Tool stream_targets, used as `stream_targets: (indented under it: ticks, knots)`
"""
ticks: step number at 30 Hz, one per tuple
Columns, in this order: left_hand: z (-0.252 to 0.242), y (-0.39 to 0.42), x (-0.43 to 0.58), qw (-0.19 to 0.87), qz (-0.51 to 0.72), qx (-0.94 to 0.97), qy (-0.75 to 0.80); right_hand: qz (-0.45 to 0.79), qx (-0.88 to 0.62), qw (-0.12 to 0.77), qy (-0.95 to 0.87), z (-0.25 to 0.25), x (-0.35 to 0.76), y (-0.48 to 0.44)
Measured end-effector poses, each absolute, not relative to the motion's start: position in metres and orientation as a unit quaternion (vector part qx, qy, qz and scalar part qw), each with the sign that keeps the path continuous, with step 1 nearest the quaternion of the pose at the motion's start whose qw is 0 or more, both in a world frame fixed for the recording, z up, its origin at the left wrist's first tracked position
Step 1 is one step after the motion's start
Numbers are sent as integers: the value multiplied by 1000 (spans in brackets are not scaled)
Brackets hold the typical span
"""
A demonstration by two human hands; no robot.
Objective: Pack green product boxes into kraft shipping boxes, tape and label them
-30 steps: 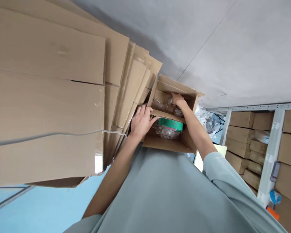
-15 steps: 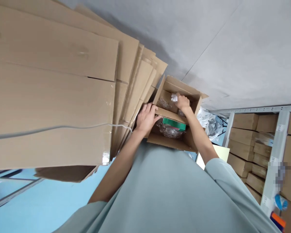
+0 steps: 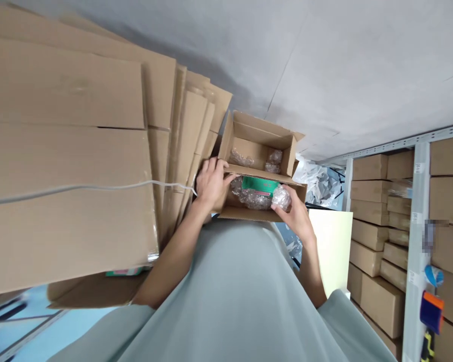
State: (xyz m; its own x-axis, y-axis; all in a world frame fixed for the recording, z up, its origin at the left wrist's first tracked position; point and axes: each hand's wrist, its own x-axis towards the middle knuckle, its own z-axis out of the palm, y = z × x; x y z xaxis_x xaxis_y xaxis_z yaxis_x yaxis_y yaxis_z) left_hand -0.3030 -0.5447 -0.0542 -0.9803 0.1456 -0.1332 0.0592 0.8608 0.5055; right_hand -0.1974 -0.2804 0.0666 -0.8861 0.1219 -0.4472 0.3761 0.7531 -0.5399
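Two open cardboard boxes stand against each other in front of me. Inside the near box (image 3: 245, 214) lies a green carton (image 3: 259, 185) with bubble wrap (image 3: 257, 199) around its front and left side. My right hand (image 3: 297, 213) holds a balled piece of bubble wrap (image 3: 281, 198) at the right end of the near box, beside the carton. My left hand (image 3: 212, 182) grips the left corner where the boxes meet, thumb along the near box's rim. The far box (image 3: 262, 120) holds loose bubble wrap pieces at its left and right.
Flattened cardboard sheets (image 3: 68, 201) fill the left side, with a grey cable (image 3: 79, 187) across them. Shelves (image 3: 422, 201) with stacked cartons stand at right. A pale yellow board (image 3: 330, 246) and crumpled plastic (image 3: 317, 183) are right of the boxes. Beyond is a grey wall.
My right hand has moved from the far box to the near one, carrying the bubble wrap ball. My left hand stays at the boxes' corner. The view has shifted.
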Motion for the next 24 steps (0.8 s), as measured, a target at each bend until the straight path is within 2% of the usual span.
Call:
stream_targets:
  ticks: [8, 11, 18, 21, 24]
  knots:
    - [-66, -546, -304, 76, 257, 61, 961, -261, 147, 285, 911, 25, -203, -274]
    - [-63, -547, -304, 85, 270, 60, 957, -281, 163, 245, 914, 24, -202, -264]
    - [-44, -569, -270, 75, 390, 47, 917, -221, 301, 45, 926, 11, -176, -216]
    - [-51, -580, -247, 91, 397, 19, 913, -197, 350, 30, 915, -3, -159, -207]
    - [-64, -585, -233, 125, 386, 5, 914, -209, 364, 50, 906, -17, -144, -210]
